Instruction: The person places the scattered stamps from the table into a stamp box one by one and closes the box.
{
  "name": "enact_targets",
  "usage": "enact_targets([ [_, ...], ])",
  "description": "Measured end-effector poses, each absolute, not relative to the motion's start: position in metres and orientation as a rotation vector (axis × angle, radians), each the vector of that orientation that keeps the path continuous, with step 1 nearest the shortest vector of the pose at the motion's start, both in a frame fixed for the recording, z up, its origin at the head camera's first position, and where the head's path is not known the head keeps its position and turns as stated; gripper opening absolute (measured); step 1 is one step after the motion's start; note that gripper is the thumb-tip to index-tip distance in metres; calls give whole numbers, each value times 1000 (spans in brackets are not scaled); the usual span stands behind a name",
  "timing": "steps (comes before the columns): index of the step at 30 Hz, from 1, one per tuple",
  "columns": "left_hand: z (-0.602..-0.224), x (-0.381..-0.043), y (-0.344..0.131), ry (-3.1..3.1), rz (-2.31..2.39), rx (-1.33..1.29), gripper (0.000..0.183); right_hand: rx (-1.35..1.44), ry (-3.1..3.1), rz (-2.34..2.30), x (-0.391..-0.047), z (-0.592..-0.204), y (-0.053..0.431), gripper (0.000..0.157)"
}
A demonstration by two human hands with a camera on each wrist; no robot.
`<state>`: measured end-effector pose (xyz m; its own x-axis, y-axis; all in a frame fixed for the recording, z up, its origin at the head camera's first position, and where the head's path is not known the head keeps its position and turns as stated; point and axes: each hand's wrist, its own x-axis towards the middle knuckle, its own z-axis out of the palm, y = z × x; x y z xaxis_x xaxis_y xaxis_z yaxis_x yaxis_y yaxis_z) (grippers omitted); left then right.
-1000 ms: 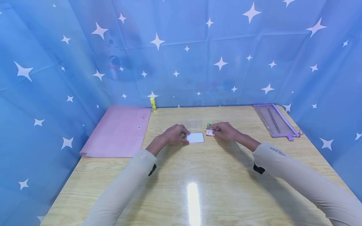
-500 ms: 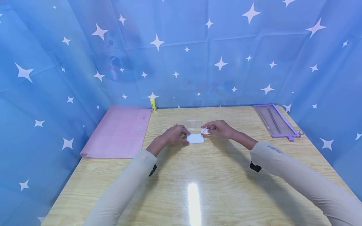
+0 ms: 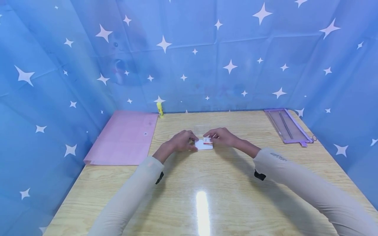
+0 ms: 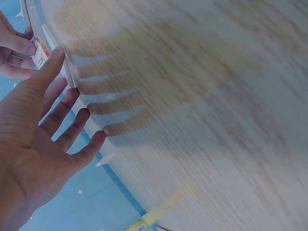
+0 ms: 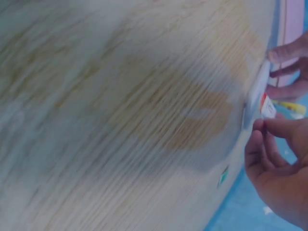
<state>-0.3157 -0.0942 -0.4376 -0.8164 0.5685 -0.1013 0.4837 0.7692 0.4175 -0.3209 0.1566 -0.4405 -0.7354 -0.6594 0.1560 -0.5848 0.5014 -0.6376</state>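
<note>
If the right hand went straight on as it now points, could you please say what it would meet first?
Probably the left hand at the left end of the white slab, though the height of the right hand is unclear.

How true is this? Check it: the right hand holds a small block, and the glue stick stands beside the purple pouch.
Wrong spot: the head view shows the glue stick standing beside the pink folder. The right hand does hold the small block.
</note>
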Motion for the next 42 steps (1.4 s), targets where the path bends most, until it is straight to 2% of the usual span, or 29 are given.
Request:
enact_targets([
  [11, -438, -316, -94, 2743, 565, 824, 48, -1106, 2651, -1039, -319, -447, 138, 17],
  [19, -437, -316, -94, 2741, 573, 867, 45, -1063, 2689, -952, -317, -448, 129, 18],
  [29, -436, -316, -95, 2732, 570, 864, 44, -1241, 2735, -905, -317, -454, 127, 15],
  [42, -436, -317, -94, 2723, 576, 895, 43, -1242, 2727, -905, -315, -453, 126, 16],
])
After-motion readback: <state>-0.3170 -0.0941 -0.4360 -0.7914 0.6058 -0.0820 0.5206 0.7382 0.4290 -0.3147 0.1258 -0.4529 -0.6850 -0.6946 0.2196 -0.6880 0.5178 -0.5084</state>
